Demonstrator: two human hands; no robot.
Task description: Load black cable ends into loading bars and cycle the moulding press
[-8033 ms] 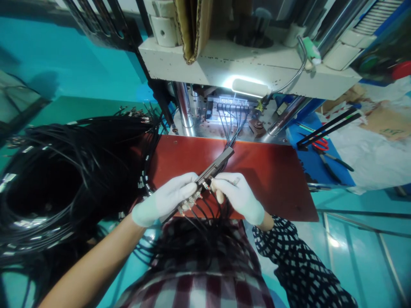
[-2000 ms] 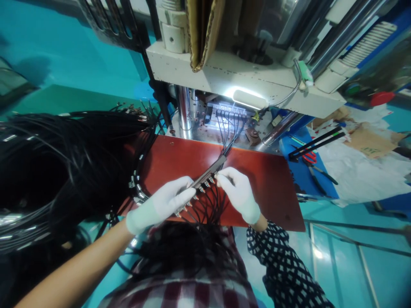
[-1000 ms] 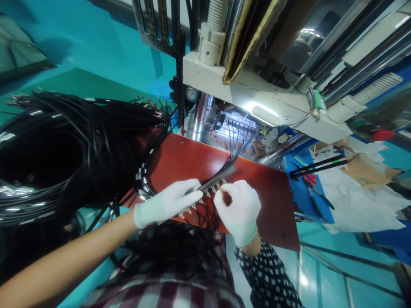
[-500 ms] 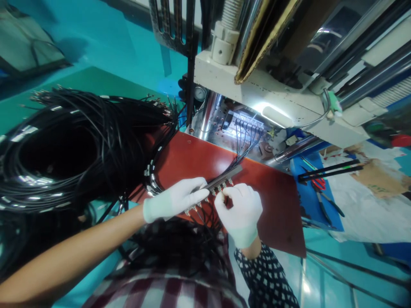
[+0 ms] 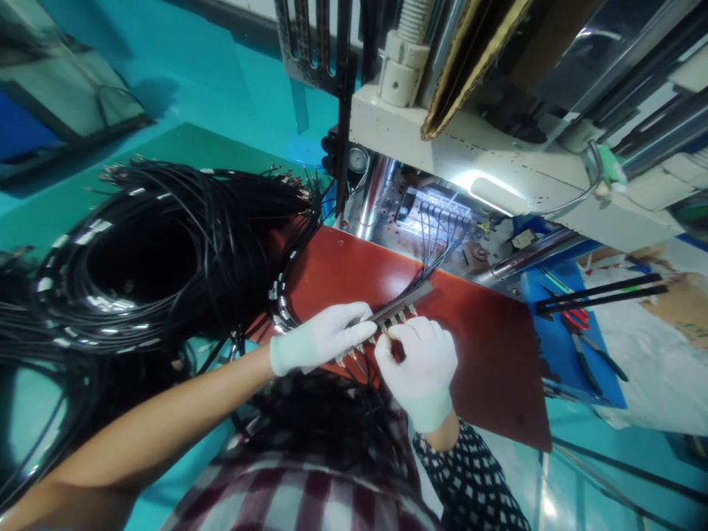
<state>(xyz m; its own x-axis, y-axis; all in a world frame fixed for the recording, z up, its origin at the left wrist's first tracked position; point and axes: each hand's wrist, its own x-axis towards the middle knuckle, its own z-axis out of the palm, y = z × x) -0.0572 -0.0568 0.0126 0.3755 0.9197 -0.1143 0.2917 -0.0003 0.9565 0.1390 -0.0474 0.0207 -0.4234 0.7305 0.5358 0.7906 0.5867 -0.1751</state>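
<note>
My left hand (image 5: 326, 338), in a white glove, is closed around a narrow grey metal bar (image 5: 417, 296), thumb on top. Along the bar's near edge sits a row of small metal cable connectors (image 5: 408, 311), with thin black cables hanging below. The gloved right hand (image 5: 419, 369) pinches thumb and forefinger together at one connector in the middle of the row; its fingertips partly hide that piece. Both hands are over a reddish-brown board (image 5: 481, 354). Beyond the bar, several black cables (image 5: 434, 258) run into a lit metal mold (image 5: 434, 214).
A large coil of black cables (image 5: 221, 243) with white labels lies at left on a green surface (image 5: 182, 144). The press's pale crossbeam (image 5: 442, 158) overhangs the mold between steel columns (image 5: 377, 188). Pliers (image 5: 586, 361) rest on a blue surface (image 5: 608, 383) at right.
The view has shifted, so the scene sits slightly farther right. Both hands keep their hold at the bar, with the right fingers still pinched at the connector row.
</note>
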